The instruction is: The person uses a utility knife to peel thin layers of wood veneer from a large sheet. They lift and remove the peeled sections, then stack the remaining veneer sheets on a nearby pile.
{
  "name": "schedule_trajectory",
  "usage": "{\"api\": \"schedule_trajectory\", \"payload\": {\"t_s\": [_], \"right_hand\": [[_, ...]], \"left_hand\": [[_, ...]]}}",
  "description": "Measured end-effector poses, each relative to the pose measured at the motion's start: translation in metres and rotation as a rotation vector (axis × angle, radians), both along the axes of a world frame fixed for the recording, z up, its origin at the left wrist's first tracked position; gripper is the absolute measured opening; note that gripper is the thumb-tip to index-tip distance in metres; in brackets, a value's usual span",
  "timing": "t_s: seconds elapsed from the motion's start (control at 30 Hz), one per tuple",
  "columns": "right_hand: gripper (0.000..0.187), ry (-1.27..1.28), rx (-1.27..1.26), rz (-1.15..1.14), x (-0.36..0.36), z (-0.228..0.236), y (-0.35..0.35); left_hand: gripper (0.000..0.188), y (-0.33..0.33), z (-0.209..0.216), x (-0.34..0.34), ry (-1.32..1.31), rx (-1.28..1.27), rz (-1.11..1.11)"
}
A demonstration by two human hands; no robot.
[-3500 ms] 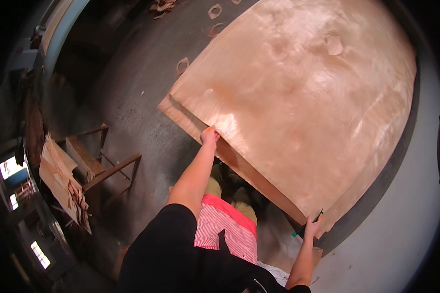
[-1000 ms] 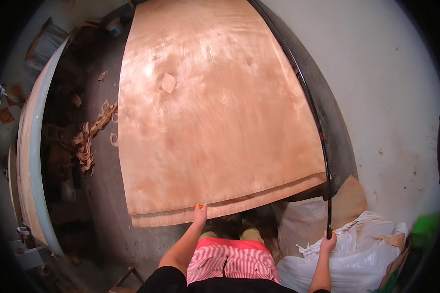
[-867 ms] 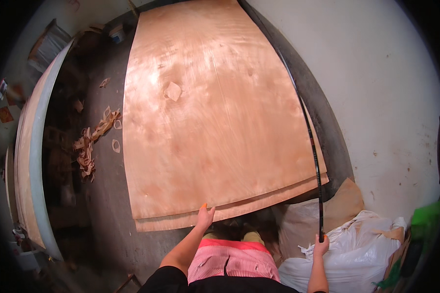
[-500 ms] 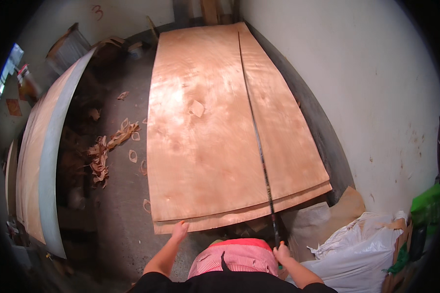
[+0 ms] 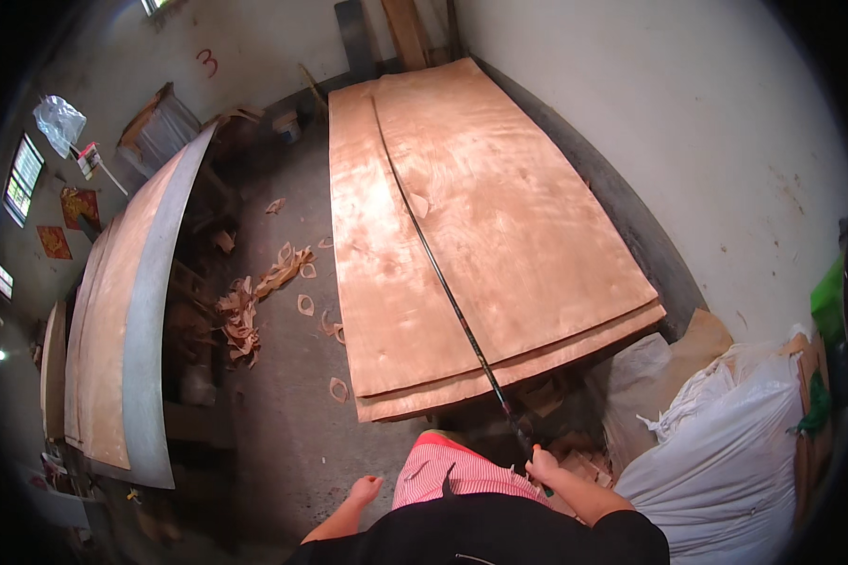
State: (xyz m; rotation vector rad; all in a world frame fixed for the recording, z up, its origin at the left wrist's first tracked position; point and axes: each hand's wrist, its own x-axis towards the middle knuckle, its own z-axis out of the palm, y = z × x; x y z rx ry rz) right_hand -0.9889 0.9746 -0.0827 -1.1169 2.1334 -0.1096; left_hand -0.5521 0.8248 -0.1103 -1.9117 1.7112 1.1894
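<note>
My right hand [image 5: 543,463] is closed round the thick end of a long, dark, tapering rod [image 5: 457,315], like a fishing rod. From that hand the rod reaches away and to the left over a stack of thin reddish wood sheets [image 5: 509,245], its thin tip near the far left corner. The near edges of the top sheet and the one below are offset. A small pale leaf-shaped piece of veneer [image 5: 418,204] shows on the top sheet beside the rod. My left hand [image 5: 366,490] hangs short of the stack's near left corner, fingers curled, with nothing seen in it.
Curled veneer scraps [image 5: 240,320] litter the floor left of the stack. Further left stands a bench with layered boards [image 5: 113,348] and a grey sheet [image 5: 155,292]. White plastic sacking [image 5: 716,452] lies at my right. A pale wall [image 5: 669,141] runs along the right side.
My left hand has come off the stack's near edge and drawn back. The rod has swung left across the top sheet, still in my right hand. The view has shifted leftward.
</note>
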Motion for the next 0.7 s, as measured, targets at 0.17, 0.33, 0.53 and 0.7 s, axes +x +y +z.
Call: {"api": "schedule_trajectory", "payload": {"t_s": [0.17, 0.33, 0.53, 0.7], "right_hand": [[0.031, 0.17, -0.235, -0.271, 0.004, 0.052, -0.017], [0.033, 0.221, -0.278, -0.419, 0.011, 0.076, 0.006], [0.029, 0.255, -0.313, -0.525, 0.0, 0.077, -0.006], [0.026, 0.243, -0.322, -0.443, -0.028, 0.069, -0.069]], "left_hand": [[0.046, -0.018, 0.022, 0.001, 0.146, -0.065, -0.102], [0.042, -0.062, 0.041, 0.011, 0.27, -0.25, -0.066], [0.043, -0.075, 0.071, 0.073, 0.221, -0.333, 0.123], [0.042, -0.033, 0.078, 0.143, -0.038, -0.209, 0.115]]}}
